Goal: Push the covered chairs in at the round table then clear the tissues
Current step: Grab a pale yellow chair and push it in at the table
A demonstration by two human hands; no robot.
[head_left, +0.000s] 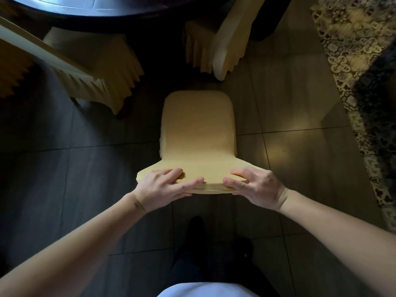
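Observation:
A chair in a cream-yellow cover (197,129) stands on the tiled floor right in front of me, its seat pointing toward the dark round table (111,9) at the top. My left hand (165,185) grips the left part of the chair's back top edge. My right hand (255,185) grips the right part of the same edge. Thumbs lie on top, fingers wrap under. The seat's front edge stands apart from the table rim. No tissues are in view.
Two other covered chairs flank the gap at the table: one at the left (81,67) with a pleated skirt, one at the upper right (216,41). A patterned rug (360,78) lies along the right side. My dark shoes (197,228) are on the tiles below.

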